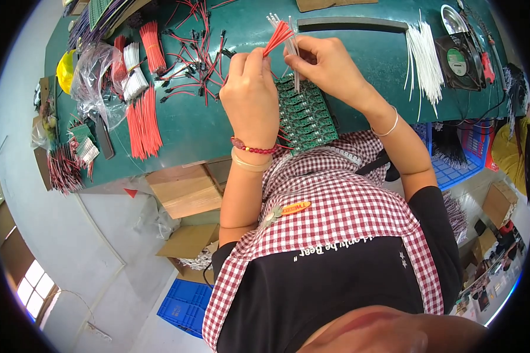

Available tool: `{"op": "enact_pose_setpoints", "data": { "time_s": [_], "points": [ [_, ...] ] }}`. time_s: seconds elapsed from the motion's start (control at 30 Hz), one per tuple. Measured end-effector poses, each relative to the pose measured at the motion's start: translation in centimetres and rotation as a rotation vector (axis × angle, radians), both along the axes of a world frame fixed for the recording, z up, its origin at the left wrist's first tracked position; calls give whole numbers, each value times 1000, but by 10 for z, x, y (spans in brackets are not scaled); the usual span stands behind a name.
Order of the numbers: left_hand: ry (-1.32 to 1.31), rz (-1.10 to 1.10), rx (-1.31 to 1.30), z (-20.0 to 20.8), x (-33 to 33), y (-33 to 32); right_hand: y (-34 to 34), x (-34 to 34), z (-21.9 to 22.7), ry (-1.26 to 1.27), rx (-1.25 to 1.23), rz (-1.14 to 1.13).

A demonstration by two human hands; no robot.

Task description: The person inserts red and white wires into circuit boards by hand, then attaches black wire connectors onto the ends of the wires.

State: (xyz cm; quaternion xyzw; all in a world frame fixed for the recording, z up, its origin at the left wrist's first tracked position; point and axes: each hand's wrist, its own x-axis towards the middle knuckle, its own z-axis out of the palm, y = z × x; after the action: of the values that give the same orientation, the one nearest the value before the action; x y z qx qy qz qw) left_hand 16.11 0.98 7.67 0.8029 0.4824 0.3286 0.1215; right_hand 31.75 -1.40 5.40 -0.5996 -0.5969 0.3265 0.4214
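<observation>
My left hand is closed, pinching a small bunch of red wires whose ends fan out up and to the right. Close beside it, my right hand has its thumb and fingers round a thin bunch of white wires. The two bunches cross or lie side by side between the hands; whether they touch I cannot tell. Below my hands, at the table's near edge, lies a green circuit board panel with rows of small parts. A few red wires come out at its left side.
On the green table lie red-and-black cables with black connectors, red wire bundles, white wire bundles and a clear plastic bag. A dark bar, long white wires and a fan are at the right.
</observation>
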Motion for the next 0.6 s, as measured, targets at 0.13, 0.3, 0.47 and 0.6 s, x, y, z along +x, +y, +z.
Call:
{"op": "enact_pose_setpoints", "data": {
  "time_s": [0.13,0.3,0.47,0.6],
  "points": [
    [14,6,4,-1,1,0,1,-2,-1,52,-27,13],
    [10,1,4,-1,0,0,4,-5,8,117,-123,26],
    [-2,-6,-2,0,1,1,6,-5,4,158,-159,21],
    [18,-8,-6,1,0,1,7,-3,4,152,-180,35]
  ]
}}
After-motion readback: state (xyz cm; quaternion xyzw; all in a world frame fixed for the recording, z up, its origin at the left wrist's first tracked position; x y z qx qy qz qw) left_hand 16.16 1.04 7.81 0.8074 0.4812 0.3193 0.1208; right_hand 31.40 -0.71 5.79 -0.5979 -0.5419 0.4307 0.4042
